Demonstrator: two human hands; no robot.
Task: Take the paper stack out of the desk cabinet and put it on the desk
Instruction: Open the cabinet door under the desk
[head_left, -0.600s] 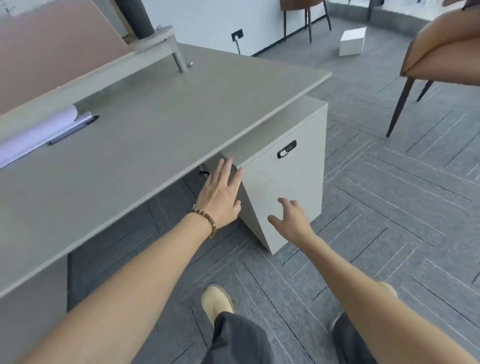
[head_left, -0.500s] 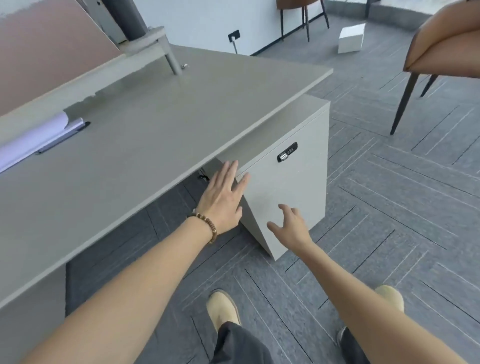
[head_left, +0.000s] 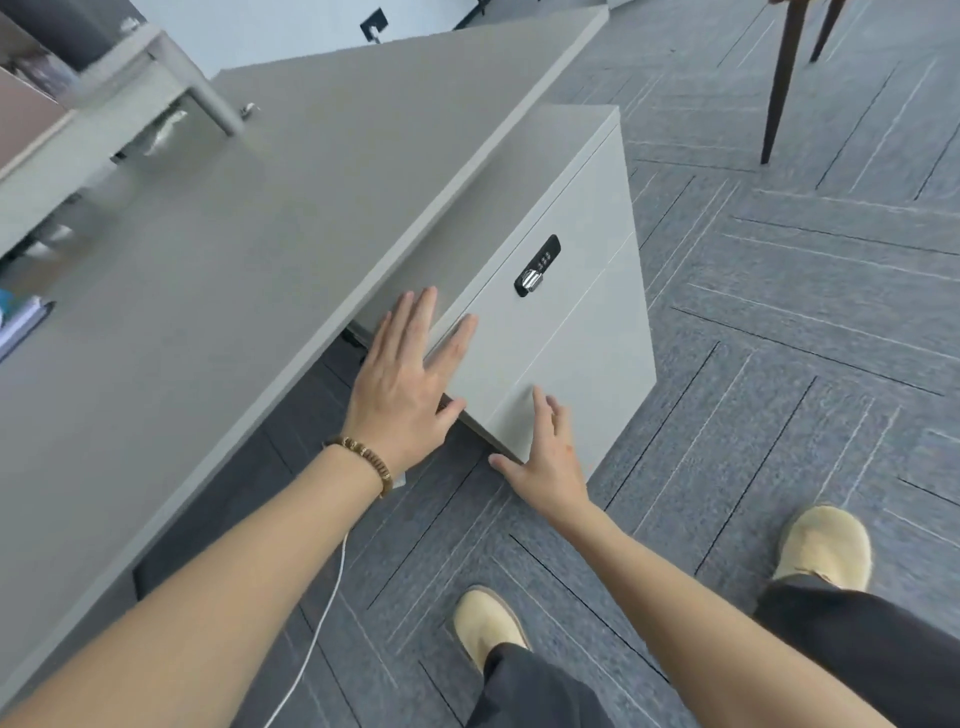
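Under the desk (head_left: 249, 270), both spread, empty hands, left hand (head_left: 402, 384) and right hand (head_left: 545, 462), reach the shut cabinet (head_left: 571, 332).

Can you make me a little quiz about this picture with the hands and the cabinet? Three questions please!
1. True or false: the cabinet is already open.
2. Which hand wears the bead bracelet? A) left hand B) right hand C) both
3. Fill in: the black lock sits on the cabinet's ____ drawer front.

Key:
1. False. Its front is still shut and no paper stack shows.
2. A.
3. Top.
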